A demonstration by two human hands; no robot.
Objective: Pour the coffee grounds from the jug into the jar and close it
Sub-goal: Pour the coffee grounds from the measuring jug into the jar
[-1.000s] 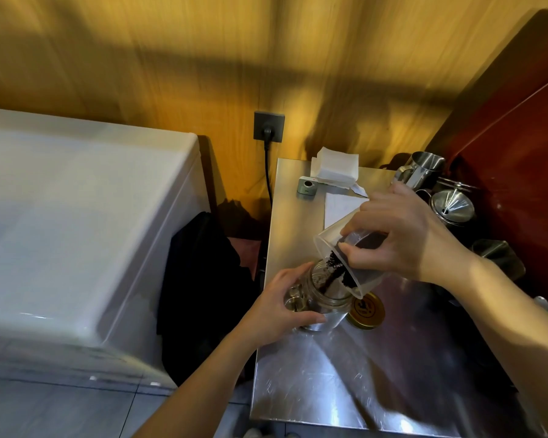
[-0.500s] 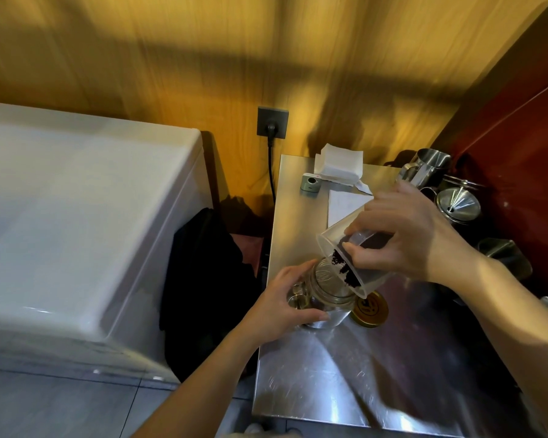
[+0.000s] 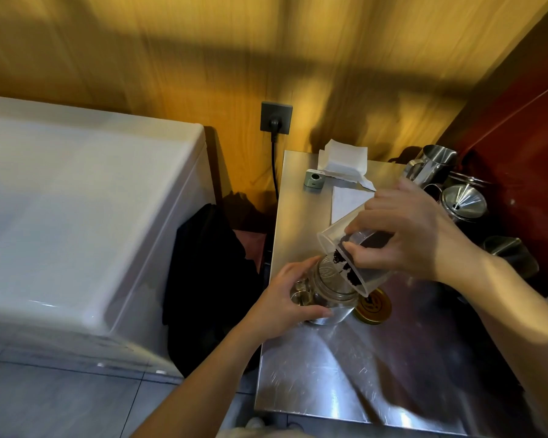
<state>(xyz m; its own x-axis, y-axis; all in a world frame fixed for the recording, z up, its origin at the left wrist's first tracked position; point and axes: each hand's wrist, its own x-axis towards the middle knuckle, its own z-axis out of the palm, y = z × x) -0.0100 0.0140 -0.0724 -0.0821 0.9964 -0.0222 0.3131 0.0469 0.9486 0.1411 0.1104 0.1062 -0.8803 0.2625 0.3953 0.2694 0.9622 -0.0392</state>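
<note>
Stainless steel covers the table (image 3: 345, 384), and on it stands a clear glass jar (image 3: 328, 294) with its mouth open. The left hand (image 3: 285, 306) wraps around the jar's left side, fingers closed on the glass and steadying it. The right hand (image 3: 408, 235) grips a clear plastic jug (image 3: 345, 248), tipped steeply with its rim directly over the jar's mouth. Dark coffee grounds (image 3: 345, 267) lie along the jug's lower wall and reach its lip above the jar. A gold lid (image 3: 374, 306) lies flat on the table, just beside the jar on its right. Metal pitchers (image 3: 434, 164) and a funnel (image 3: 465, 202) stand along the table's far right edge, and white filter papers (image 3: 342, 161) lie near the wall.
</note>
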